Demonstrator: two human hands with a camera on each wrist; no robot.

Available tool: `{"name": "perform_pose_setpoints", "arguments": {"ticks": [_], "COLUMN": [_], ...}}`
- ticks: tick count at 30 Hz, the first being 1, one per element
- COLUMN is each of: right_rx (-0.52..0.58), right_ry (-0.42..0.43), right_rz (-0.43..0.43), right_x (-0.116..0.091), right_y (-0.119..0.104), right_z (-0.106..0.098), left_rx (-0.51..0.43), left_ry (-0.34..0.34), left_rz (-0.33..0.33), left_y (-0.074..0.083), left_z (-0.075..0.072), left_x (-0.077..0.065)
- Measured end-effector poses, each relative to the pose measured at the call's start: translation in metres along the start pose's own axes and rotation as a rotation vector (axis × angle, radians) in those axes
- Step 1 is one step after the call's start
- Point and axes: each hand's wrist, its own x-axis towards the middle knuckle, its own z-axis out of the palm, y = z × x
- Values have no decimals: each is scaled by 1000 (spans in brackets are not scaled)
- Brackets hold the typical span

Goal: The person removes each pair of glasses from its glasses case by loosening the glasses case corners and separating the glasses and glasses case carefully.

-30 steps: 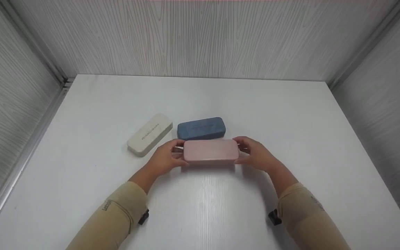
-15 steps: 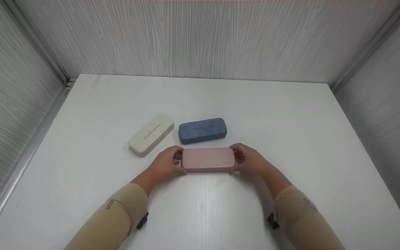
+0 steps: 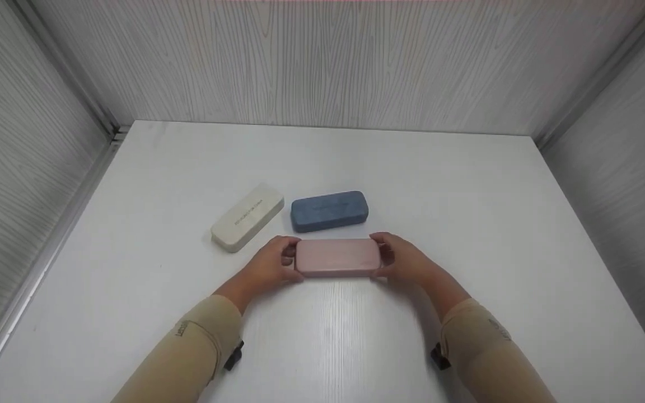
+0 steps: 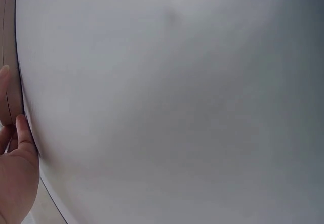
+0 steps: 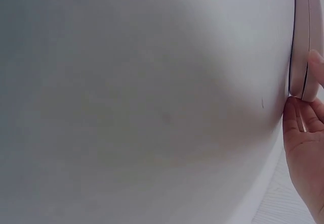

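A pink glasses case (image 3: 337,257), its lid down, lies lengthwise across the table between both hands. At its left end my left hand (image 3: 271,263) grips it, thumb on the near side and fingers round the end. My right hand (image 3: 406,260) holds the opposite end the same way. From the left wrist view, the seam of the pink case (image 4: 14,52) shows as a thin line, with fingertips at its end. The right wrist view also shows that seam along the case (image 5: 302,42), the thumb lying on the lid side.
Just behind the pink case lies a blue glasses case (image 3: 330,211). A cream glasses case (image 3: 248,218) with printed lettering sits slanted to its left. All are on a white table (image 3: 440,173), bounded by grey wood-grain panels (image 3: 322,61) at the back and sides.
Both hands have brought the pink case down and toward the body, uncovering the front of the blue case. Over the last half second the hands and case stay almost still.
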Motion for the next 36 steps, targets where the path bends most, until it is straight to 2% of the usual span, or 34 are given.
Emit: {"name": "perform_pose_setpoints", "arguments": {"ticks": [11,18,24,30,36], "right_rx": [-46,-96,-162,-166,-145], "right_ry": [-13,-6,11,5,5], "right_rz": [5,-50,-32,-8,-13], "right_x": [1,1,2,4,5], "right_y": [-3,-6,-7,-6,-5], "right_z": [1,1,-1,-3,-4], "left_rx": [50,106,133,171,185], "left_ry": [6,7,21,27,22], "left_rz": [74,72,81,97,75], "left_y": [-3,-4,-3,-4,-4], "left_z": [2,5,7,7,6], "left_x": [1,2,1,2,2]}}
